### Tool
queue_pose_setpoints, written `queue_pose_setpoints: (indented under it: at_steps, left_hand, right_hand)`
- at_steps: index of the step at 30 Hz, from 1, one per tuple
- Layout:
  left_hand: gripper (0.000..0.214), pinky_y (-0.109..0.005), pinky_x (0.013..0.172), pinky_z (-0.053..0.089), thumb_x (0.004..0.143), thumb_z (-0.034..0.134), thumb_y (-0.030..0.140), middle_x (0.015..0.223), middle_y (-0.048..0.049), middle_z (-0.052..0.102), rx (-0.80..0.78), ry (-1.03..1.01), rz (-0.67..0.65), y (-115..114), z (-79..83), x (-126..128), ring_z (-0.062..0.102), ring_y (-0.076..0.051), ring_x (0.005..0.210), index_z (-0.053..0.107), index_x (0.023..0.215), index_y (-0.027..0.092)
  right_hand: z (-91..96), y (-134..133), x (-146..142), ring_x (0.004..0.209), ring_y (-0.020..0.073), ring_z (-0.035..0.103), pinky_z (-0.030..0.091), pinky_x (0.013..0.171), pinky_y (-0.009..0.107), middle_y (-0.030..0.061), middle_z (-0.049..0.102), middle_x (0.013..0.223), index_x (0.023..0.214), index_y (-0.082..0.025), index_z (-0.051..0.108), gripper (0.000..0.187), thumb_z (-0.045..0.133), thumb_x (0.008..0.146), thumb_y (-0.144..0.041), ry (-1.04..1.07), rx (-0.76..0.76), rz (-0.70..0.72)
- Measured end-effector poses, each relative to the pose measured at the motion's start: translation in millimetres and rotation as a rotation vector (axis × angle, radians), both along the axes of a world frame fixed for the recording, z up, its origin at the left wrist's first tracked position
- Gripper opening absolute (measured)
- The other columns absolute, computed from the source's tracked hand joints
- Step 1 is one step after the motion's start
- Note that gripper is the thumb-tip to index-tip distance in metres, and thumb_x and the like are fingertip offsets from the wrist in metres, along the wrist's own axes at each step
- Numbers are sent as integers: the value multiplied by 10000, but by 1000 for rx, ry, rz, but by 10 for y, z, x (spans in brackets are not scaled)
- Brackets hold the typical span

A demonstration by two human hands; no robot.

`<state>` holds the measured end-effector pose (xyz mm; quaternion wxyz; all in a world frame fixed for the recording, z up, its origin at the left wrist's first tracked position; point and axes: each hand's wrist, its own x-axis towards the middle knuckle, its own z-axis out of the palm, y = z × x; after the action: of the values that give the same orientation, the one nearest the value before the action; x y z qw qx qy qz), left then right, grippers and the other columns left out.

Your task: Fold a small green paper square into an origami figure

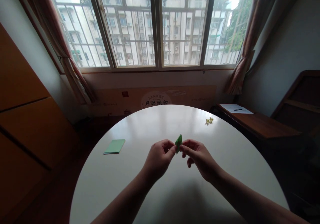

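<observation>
A small folded piece of green paper (178, 143) is pinched between both hands above the round white table (225, 157). My left hand (158, 159) grips its left side with thumb and fingers curled. My right hand (198, 157) pinches its right side, the other fingers bent under. A stack of green paper sheets (114, 146) lies flat on the table to the left. Small yellow folded paper figures (209, 120) sit at the table's far right.
A wooden side table (260, 122) with a white sheet and a pen (236, 109) stands to the right. A wooden cabinet (25, 124) fills the left. A barred window (155, 24) with curtains is ahead.
</observation>
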<state>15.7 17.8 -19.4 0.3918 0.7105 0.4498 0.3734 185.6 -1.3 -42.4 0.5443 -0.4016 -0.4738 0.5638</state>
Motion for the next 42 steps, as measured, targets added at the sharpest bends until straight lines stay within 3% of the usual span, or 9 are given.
queue_pose_setpoints:
  at_steps: [4,8,11,17,26,35,42]
  left_hand:
    - [221,-226,492,419,879,602,346,654,-12,614,100,54,29,-20,3,13,549,-144,589,688,801,158]
    - [109,-232,551,455,850,639,241,766,-34,674,324,51,135,-50,36,13,592,-149,657,684,787,163]
    - [74,-232,580,475,836,669,183,805,-29,706,453,46,94,-75,58,8,601,-132,640,737,804,179]
    - [102,-235,567,486,840,684,167,828,-43,746,500,63,68,-91,47,16,622,-140,637,779,874,179]
    - [231,-234,568,496,922,559,229,894,-54,757,408,109,46,-139,84,32,670,-159,714,782,951,179]
    - [193,-233,537,481,848,653,246,903,-71,768,296,66,70,-154,90,42,671,-179,710,790,965,176]
    - [285,-214,418,423,837,652,379,662,-61,687,-16,-152,28,-78,-15,86,586,-160,562,785,883,132]
  right_hand:
    - [-6,-4,-4,677,156,539,410,420,188,33,623,746,803,-162,707,282,818,718,-407,8,1,-18]
    - [7,-13,1,730,171,565,465,471,209,40,645,768,792,-166,695,260,804,738,-395,1,28,-49]
    - [14,-19,-7,750,178,579,506,512,232,47,664,787,800,-164,697,261,796,751,-401,-1,46,-28]
    - [33,-47,-27,764,189,601,525,510,240,49,662,797,821,-163,703,279,796,768,-421,17,64,9]
    - [-3,-24,-21,798,210,614,496,465,220,52,643,801,834,-185,676,283,681,868,-466,-60,181,-15]
    - [-4,-36,-38,749,217,609,477,443,243,48,662,809,799,-203,665,219,792,770,-379,-275,293,-158]
    - [6,-22,-33,670,194,588,421,416,237,44,662,769,785,-208,646,259,801,768,-414,-303,320,-238]
